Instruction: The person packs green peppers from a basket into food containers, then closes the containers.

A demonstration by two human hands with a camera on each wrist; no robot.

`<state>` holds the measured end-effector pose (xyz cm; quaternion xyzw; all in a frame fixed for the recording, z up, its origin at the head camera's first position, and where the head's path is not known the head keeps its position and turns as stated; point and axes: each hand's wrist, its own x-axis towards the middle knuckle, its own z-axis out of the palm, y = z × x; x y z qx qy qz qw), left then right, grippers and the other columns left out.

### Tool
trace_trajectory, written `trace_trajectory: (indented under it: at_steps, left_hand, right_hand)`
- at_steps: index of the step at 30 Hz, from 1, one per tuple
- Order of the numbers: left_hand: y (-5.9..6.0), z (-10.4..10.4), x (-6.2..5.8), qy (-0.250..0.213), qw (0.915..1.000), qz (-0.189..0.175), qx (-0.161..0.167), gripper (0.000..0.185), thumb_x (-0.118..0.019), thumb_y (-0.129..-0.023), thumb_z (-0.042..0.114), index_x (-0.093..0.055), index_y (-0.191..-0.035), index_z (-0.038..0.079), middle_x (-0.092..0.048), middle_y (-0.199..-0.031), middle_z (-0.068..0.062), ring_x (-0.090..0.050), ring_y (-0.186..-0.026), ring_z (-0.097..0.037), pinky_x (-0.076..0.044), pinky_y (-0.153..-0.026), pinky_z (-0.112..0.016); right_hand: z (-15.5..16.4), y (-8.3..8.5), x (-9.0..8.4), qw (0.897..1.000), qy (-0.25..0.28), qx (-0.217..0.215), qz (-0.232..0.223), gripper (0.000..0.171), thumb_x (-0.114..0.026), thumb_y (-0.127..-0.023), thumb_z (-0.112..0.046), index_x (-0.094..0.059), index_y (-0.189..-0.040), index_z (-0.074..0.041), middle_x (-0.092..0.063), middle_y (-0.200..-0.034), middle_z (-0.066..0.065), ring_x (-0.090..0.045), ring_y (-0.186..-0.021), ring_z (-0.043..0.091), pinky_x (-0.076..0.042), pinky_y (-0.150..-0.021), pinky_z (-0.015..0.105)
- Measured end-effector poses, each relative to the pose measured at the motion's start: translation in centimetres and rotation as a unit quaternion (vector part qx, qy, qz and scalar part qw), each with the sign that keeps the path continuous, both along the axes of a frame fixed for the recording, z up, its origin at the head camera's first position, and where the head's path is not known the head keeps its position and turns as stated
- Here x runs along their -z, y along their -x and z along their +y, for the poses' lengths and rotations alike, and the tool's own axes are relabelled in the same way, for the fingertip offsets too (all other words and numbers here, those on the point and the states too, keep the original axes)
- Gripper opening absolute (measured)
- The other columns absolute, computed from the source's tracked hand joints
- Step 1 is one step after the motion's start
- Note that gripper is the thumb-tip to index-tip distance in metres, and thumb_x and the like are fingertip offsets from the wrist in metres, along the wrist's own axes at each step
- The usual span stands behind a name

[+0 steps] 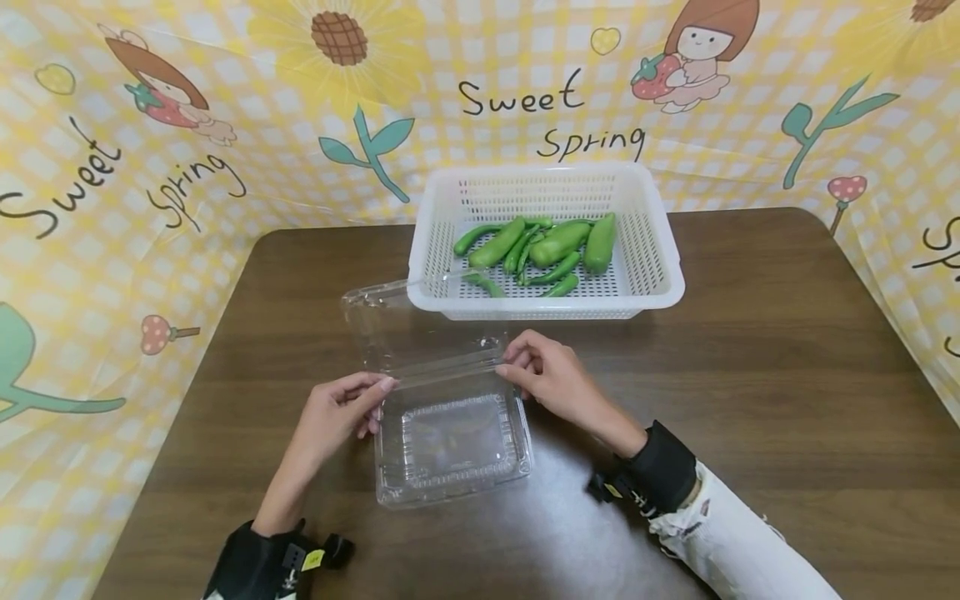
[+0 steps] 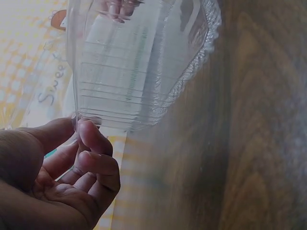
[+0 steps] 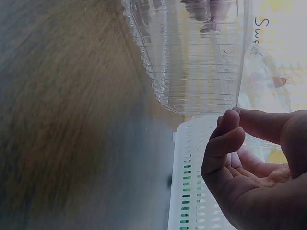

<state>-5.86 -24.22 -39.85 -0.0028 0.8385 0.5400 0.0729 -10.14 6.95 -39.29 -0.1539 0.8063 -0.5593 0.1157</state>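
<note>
As I watch through the head camera, a person's left hand [image 1: 341, 415] pinches the left edge of a clear plastic box [image 1: 457, 442], close to the fold where its lid [image 1: 427, 329] joins the base. The right hand [image 1: 553, 379] pinches the right edge near the same fold, and both wrist views show me thumb and fingers meeting at the thin plastic rim. The box is between the two hands, on the near side of a white basket [image 1: 540, 307]; I cannot tell whether its whole underside touches the brown table [image 1: 750, 375]. Its lid is folded back, away from the person, and from my angle it overlaps the basket's near left corner, though I cannot tell if they touch. Inside the basket I see green peppers [image 1: 558, 243], some thick and some slim, lying in a loose heap. Each wrist bears a black strap [image 1: 660, 467], and a frayed white sleeve [image 1: 742, 533] covers the right forearm. A yellow checked cloth [image 1: 480, 42] with printed flowers hangs behind the table.
</note>
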Motion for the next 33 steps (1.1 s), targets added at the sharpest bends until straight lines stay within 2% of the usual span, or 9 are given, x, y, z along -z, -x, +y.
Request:
trace_trajectory:
  at_steps: [10, 15, 28, 33]
  left_hand:
    - [0.3, -0.3, 0.3, -0.001, 0.9999, 0.002, -0.011, 0.032, -0.065, -0.097, 0.035, -0.073, -0.106, 0.005, -0.063, -0.067, -0.008, -0.058, -0.053, -0.025, -0.052, -0.047, -0.032]
    - [0.5, -0.4, 0.4, 0.005, 0.9998, 0.008, -0.019, 0.033, -0.066, -0.096, 0.035, -0.073, -0.105, 0.004, -0.064, -0.067, -0.009, -0.059, -0.053, -0.027, -0.052, -0.047, -0.032]
    - [0.8, -0.1, 0.0, 0.008, 0.999, 0.028, -0.033, 0.031, -0.067, -0.096, 0.031, -0.073, -0.102, 0.002, -0.063, -0.065, -0.006, -0.058, -0.05, -0.019, -0.05, -0.045, -0.03]
    - [0.8, -0.1, 0.0, 0.014, 0.9987, 0.033, -0.037, 0.03, -0.067, -0.096, 0.032, -0.073, -0.103, 0.003, -0.063, -0.065, -0.007, -0.057, -0.05, -0.019, -0.05, -0.045, -0.031]
  right_hand:
    - [-0.5, 0.4, 0.7, 1.0, -0.012, -0.002, 0.019, 0.014, -0.07, -0.093, -0.014, -0.061, -0.101, -0.005, -0.07, -0.085, 0.016, -0.06, -0.057, 0.014, -0.049, -0.051, 0.025]
    - [-0.6, 0.7, 0.7, 1.0, -0.014, -0.003, 0.019, 0.014, -0.07, -0.093, -0.014, -0.062, -0.101, -0.006, -0.07, -0.085, 0.014, -0.062, -0.06, 0.018, -0.051, -0.052, 0.025]
    - [-0.8, 1.2, 0.7, 1.0, -0.02, -0.002, 0.024, 0.015, -0.07, -0.093, -0.016, -0.063, -0.101, -0.006, -0.069, -0.083, 0.01, -0.061, -0.059, 0.015, -0.051, -0.052, 0.026]
    - [-0.9, 1.4, 0.8, 0.999, -0.023, -0.001, 0.026, 0.015, -0.069, -0.094, -0.017, -0.063, -0.102, -0.006, -0.071, -0.086, 0.013, -0.062, -0.06, 0.015, -0.051, -0.053, 0.026]
